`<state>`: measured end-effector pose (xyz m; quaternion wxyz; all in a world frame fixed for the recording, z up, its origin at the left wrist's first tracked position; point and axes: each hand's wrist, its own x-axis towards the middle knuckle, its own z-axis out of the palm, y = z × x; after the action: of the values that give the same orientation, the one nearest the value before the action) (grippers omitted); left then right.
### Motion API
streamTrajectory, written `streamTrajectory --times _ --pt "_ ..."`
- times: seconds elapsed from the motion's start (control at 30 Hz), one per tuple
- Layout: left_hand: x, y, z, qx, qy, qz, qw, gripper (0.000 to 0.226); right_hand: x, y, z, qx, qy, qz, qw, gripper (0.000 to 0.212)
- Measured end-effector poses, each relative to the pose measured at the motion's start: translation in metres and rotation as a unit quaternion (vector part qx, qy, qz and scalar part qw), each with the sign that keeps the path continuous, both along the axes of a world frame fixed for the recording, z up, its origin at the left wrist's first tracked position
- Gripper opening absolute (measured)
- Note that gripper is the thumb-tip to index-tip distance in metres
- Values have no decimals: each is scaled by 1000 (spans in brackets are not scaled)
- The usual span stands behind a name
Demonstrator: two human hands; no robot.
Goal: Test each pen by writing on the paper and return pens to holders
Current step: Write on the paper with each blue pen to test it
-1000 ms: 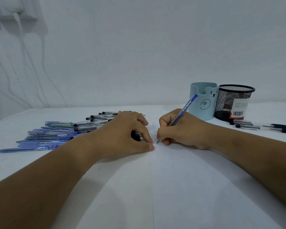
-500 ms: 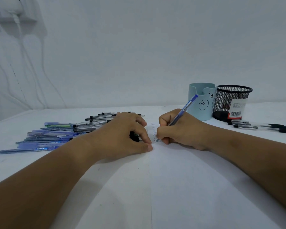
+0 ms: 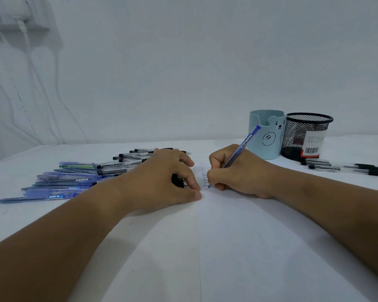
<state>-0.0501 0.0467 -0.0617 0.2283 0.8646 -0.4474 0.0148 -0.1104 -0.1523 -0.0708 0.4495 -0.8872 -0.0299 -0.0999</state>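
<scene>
White wall (image 3: 183,62) behind the table. White cables (image 3: 26,40) hang from a wall-mounted fixture (image 3: 7,12) at upper left.

a plain room at home or in a small office, going by the bare white wall (image 3: 183,62). a white table (image 3: 20,214) carries pens (image 3: 74,179) and two holders (image 3: 268,136), with cables (image 3: 42,83) hanging from a wall plug (image 3: 15,12).

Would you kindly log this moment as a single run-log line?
step: testing pen | right hand: grips blue pen, tip on paper | left hand: rests at paper edge | holders: no pens visible inside
</scene>
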Motion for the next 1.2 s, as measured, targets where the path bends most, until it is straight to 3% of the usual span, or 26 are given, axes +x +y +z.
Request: streamTrajectory --times 0.97,1.03,1.2 --pt "3 0 -2 -1 5 -1 1000 10 6 -5 -4 7 -9 9 1000 30" --pt "2 1 -2 -1 6 1 1000 10 5 -4 -4 37 -15 5 999 30" --pt "-1 -1 -1 -6 -5 13 1000 22 3 -10 6 278 -73 -64 956 32"
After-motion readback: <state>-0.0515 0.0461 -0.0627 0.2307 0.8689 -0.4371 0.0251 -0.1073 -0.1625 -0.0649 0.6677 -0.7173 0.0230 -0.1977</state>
